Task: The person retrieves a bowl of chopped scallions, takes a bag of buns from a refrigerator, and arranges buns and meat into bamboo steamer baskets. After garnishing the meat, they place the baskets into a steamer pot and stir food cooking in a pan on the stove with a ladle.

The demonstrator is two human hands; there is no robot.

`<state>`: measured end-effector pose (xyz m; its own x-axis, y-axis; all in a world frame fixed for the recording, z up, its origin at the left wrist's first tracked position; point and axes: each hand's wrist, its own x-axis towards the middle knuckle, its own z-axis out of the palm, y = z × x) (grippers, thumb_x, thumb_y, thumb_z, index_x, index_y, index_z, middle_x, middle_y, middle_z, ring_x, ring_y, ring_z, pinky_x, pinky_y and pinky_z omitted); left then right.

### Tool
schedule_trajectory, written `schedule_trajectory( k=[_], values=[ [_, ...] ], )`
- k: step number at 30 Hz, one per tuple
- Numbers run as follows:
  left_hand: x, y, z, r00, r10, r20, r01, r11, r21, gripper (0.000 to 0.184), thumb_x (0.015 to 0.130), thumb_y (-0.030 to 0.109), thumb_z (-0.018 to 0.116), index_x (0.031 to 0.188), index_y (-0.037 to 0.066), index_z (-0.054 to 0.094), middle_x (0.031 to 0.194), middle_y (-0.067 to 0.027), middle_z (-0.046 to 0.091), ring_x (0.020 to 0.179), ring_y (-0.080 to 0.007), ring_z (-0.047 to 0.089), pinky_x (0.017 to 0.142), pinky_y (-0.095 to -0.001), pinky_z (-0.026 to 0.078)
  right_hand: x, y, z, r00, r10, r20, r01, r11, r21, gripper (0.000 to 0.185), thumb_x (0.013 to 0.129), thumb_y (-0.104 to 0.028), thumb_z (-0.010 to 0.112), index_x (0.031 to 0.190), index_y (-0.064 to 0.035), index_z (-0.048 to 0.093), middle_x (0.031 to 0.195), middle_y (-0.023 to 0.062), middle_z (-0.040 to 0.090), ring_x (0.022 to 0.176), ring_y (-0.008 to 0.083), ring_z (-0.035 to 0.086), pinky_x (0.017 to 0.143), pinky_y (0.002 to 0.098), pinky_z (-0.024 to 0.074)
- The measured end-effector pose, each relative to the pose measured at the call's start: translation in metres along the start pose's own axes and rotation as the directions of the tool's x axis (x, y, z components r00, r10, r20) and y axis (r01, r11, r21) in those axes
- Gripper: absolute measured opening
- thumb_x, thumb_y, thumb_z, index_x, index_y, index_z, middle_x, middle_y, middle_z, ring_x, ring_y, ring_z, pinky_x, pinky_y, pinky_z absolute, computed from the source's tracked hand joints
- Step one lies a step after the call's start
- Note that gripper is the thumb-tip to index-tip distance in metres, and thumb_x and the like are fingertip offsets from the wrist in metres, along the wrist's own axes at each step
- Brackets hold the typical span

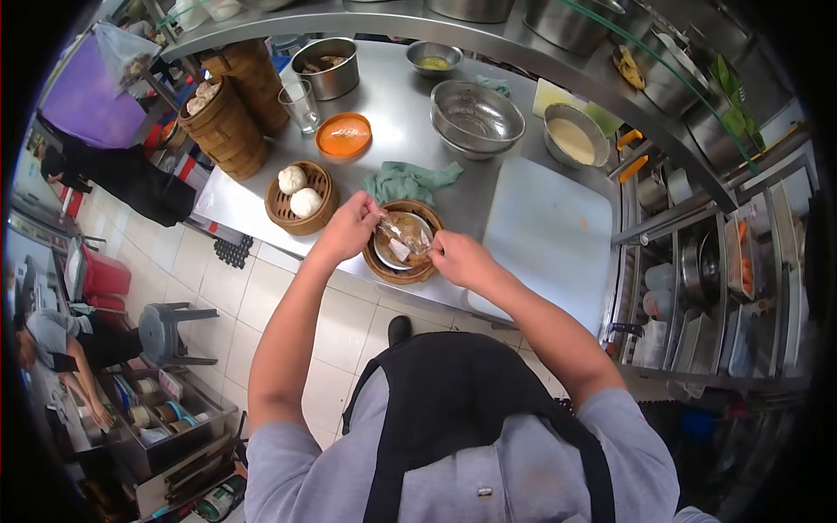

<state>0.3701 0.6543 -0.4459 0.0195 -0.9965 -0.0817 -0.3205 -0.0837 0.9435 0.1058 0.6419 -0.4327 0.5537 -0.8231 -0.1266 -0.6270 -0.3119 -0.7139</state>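
Observation:
Both hands hold a small clear plastic bag [408, 234] stretched over a round bamboo steamer [400, 276] at the counter's front edge. My left hand [353, 228] pinches the bag's left end, and my right hand [459, 259] pinches its right end. Under the bag, inside the steamer, sits a white-rimmed dish [390, 261] with brownish contents, partly hidden by the plastic. Left of my left hand is another bamboo steamer [296, 223] holding two white buns [299, 192]. A crumpled green cloth [410, 181] lies just behind the steamer under my hands.
A white cutting board [551, 235] lies to the right. Behind are metal bowls [477, 119], an orange dish [343, 137], a glass [301, 108], a metal pot [326, 70] and stacked tall steamers [225, 131]. A shelf overhangs the back. Other people [65, 340] are at the left.

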Motion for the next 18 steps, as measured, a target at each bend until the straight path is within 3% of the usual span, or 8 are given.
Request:
schedule_trajectory(
  k=[2, 5, 8, 10, 11, 13, 18],
  values=[
    [0.003, 0.009, -0.002, 0.998, -0.031, 0.052, 0.025, 0.994, 0.106, 0.008, 0.104, 0.007, 0.055, 0.098, 0.005, 0.051, 0.101, -0.0079, 0.068, 0.084, -0.0088, 0.058, 0.073, -0.0253, 0.048, 0.004, -0.001, 0.002, 1.000, -0.012, 0.003, 0.012, 1.000, -0.029, 0.017, 0.093, -0.015, 0.060, 0.088, 0.0006, 0.062, 0.085, 0.0213, 0.070, 0.084, 0.0428, 0.068, 0.076, 0.0513, 0.0524],
    [0.001, 0.023, -0.003, 0.996, -0.081, 0.044, 0.075, 0.989, 0.127, 0.008, 0.104, 0.008, 0.055, 0.099, 0.004, 0.050, 0.092, -0.0042, 0.064, 0.083, -0.0101, 0.058, 0.075, -0.0266, 0.048, 0.010, -0.001, 0.004, 0.998, -0.059, -0.007, 0.058, 0.997, -0.060, 0.016, 0.093, -0.014, 0.059, 0.087, 0.0001, 0.063, 0.085, 0.0215, 0.070, 0.084, 0.0435, 0.067, 0.075, 0.0518, 0.0521],
    [0.006, 0.020, -0.003, 0.999, 0.037, 0.014, -0.039, 0.974, 0.225, 0.008, 0.104, 0.009, 0.054, 0.100, 0.004, 0.050, 0.095, -0.0065, 0.069, 0.087, -0.0116, 0.061, 0.079, -0.0283, 0.049, 0.009, -0.007, -0.003, 0.995, -0.091, -0.032, 0.088, 0.994, -0.069, 0.016, 0.093, -0.014, 0.059, 0.086, -0.0004, 0.063, 0.083, 0.0218, 0.069, 0.083, 0.0436, 0.067, 0.074, 0.0518, 0.0516],
    [0.009, 0.012, -0.005, 0.995, 0.088, -0.041, -0.088, 0.996, 0.004, 0.008, 0.103, 0.010, 0.055, 0.101, 0.003, 0.053, 0.090, -0.0069, 0.066, 0.082, -0.0145, 0.061, 0.078, -0.0310, 0.051, 0.007, -0.017, -0.012, 0.995, -0.087, -0.041, 0.084, 0.994, -0.072, 0.017, 0.093, -0.015, 0.059, 0.085, -0.0005, 0.063, 0.082, 0.0220, 0.069, 0.082, 0.0434, 0.067, 0.073, 0.0517, 0.0513],
    [0.007, 0.016, -0.005, 0.995, 0.087, -0.039, -0.087, 0.996, 0.004, 0.008, 0.103, 0.010, 0.055, 0.101, 0.003, 0.053, 0.090, -0.0069, 0.066, 0.082, -0.0145, 0.061, 0.078, -0.0310, 0.051, 0.006, -0.021, -0.016, 0.996, -0.085, -0.037, 0.083, 0.995, -0.057, 0.017, 0.093, -0.015, 0.059, 0.085, -0.0008, 0.063, 0.082, 0.0220, 0.068, 0.081, 0.0432, 0.066, 0.073, 0.0514, 0.0510],
    [0.003, 0.025, -0.009, 0.997, 0.073, -0.004, -0.073, 0.977, -0.200, 0.006, 0.104, 0.009, 0.053, 0.102, 0.004, 0.050, 0.098, -0.0099, 0.071, 0.093, -0.0154, 0.067, 0.083, -0.0309, 0.053, 0.006, -0.023, -0.020, 0.996, -0.086, -0.035, 0.084, 0.995, -0.043, 0.017, 0.093, -0.016, 0.059, 0.085, -0.0011, 0.063, 0.081, 0.0219, 0.068, 0.080, 0.0430, 0.066, 0.072, 0.0511, 0.0507],
    [0.003, 0.025, -0.018, 0.995, 0.097, -0.008, -0.095, 0.964, -0.249, 0.005, 0.104, 0.008, 0.052, 0.102, 0.004, 0.049, 0.103, -0.0119, 0.073, 0.102, -0.0159, 0.070, 0.088, -0.0303, 0.053, 0.003, -0.028, -0.023, 0.993, -0.091, -0.074, 0.094, 0.995, 0.032, 0.018, 0.093, -0.018, 0.061, 0.087, -0.0009, 0.064, 0.079, 0.0209, 0.068, 0.076, 0.0396, 0.066, 0.070, 0.0476, 0.0510]
  ],
)
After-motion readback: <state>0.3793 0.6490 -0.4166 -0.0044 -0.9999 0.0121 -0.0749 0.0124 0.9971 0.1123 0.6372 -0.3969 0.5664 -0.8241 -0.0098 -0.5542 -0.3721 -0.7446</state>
